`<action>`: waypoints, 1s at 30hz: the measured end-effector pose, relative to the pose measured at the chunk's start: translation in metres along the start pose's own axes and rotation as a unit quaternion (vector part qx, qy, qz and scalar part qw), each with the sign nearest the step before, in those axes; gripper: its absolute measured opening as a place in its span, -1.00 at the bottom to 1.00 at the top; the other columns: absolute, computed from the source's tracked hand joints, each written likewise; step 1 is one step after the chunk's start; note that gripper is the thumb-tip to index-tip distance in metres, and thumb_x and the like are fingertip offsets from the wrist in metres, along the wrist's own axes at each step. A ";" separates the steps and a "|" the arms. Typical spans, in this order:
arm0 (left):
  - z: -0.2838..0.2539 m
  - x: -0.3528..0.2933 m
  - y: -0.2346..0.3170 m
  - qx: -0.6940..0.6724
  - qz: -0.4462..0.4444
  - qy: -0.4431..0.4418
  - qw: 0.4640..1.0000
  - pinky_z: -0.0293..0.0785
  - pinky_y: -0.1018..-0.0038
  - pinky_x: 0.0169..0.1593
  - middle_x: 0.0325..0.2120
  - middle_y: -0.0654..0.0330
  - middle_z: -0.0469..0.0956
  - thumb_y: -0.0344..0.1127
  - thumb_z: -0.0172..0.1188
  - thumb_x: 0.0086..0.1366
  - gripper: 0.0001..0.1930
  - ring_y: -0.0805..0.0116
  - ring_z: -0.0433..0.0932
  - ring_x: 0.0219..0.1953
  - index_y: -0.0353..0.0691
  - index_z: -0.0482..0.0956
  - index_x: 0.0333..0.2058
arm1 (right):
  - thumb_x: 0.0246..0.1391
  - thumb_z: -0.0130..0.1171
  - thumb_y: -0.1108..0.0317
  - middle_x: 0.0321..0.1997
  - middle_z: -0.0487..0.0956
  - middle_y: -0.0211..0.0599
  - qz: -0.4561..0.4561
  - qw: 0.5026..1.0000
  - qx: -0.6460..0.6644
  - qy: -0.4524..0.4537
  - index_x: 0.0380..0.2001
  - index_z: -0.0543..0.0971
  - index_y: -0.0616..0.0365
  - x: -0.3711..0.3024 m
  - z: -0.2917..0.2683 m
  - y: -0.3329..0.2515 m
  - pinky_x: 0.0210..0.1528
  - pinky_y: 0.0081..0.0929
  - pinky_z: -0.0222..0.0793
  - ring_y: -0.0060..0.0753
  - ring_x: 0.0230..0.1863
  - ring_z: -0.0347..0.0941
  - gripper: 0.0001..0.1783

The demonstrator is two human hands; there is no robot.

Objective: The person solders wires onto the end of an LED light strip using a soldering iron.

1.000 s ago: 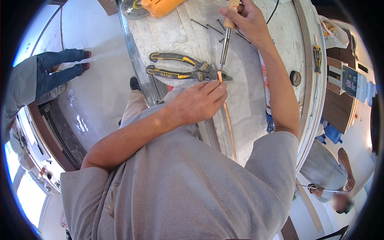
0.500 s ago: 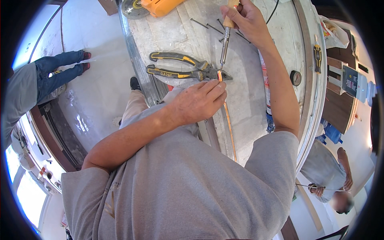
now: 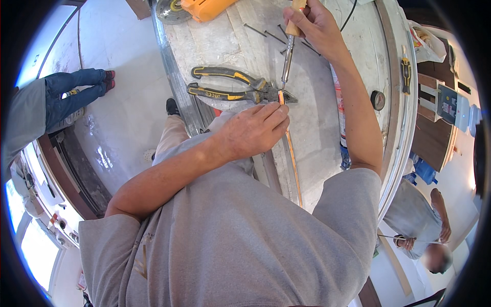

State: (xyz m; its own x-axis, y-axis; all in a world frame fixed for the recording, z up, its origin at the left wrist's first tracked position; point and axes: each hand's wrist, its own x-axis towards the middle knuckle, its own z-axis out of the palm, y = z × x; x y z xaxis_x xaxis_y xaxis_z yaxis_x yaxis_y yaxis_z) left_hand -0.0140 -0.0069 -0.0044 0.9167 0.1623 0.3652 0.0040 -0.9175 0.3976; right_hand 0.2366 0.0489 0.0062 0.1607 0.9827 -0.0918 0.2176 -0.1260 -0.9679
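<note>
My right hand [image 3: 318,26] grips the wooden handle of a soldering iron [image 3: 288,60], its metal shaft pointing down toward me. The iron's tip is at the end of a narrow orange LED strip [image 3: 292,156]. My left hand [image 3: 255,128] pinches that strip between thumb and fingers near its end. From my fingers the strip runs back toward my body along the worktop. Beneath the strip's end lie combination pliers [image 3: 227,84] with black and yellow handles, their jaws beside the iron's tip. Whether the tip touches the strip or hovers just over it, I cannot tell.
Several dark screws [image 3: 276,37] lie beyond the pliers on the pale worktop [image 3: 215,46]. An orange power tool [image 3: 207,7] with a disc sits far left. A can [image 3: 339,112] stands beside my right arm. Other people are at left and lower right [image 3: 414,215].
Both my hands, the iron and the strip stay in nearly the same place. The person at the left has shifted slightly.
</note>
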 end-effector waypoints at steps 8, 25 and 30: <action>0.001 -0.001 0.000 -0.005 0.000 -0.001 1.000 0.58 0.43 -0.06 -0.12 0.14 0.49 -0.38 0.21 0.12 -0.73 0.24 0.54 -0.05 -0.30 0.57 -0.17 | 0.19 0.26 0.29 -0.47 0.46 -0.50 -0.003 1.000 -0.021 0.020 0.00 0.37 0.20 0.001 0.001 0.000 -0.56 -0.69 0.27 -0.72 -0.55 0.36 -0.59; 0.000 0.000 0.000 0.001 0.010 0.011 1.000 0.58 0.45 0.00 -0.14 0.08 0.49 -0.35 0.18 0.07 -0.70 0.24 0.52 -0.04 -0.37 0.57 -0.21 | 0.16 0.30 0.32 -0.44 0.45 -0.51 -0.002 1.000 -0.004 0.022 -0.04 0.37 0.21 0.001 0.001 -0.001 -0.52 -0.69 0.31 -0.73 -0.52 0.37 -0.59; 0.002 -0.001 0.001 -0.007 -0.001 0.006 1.000 0.58 0.43 -0.01 -0.12 0.09 0.49 -0.36 0.19 0.09 -0.70 0.22 0.53 -0.03 -0.33 0.57 -0.18 | 0.16 0.31 0.32 -0.44 0.45 -0.50 -0.003 1.000 -0.001 0.024 -0.04 0.37 0.20 0.000 0.001 0.000 -0.52 -0.69 0.32 -0.73 -0.51 0.38 -0.59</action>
State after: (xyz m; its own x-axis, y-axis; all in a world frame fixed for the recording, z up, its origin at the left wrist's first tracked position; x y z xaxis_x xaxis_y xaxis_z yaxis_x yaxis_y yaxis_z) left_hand -0.0143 -0.0092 -0.0062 0.9114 0.1689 0.3751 0.0004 -0.9122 0.4098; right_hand 0.2355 0.0494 0.0057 0.2048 0.9760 -0.0740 0.2210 -0.1198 -0.9679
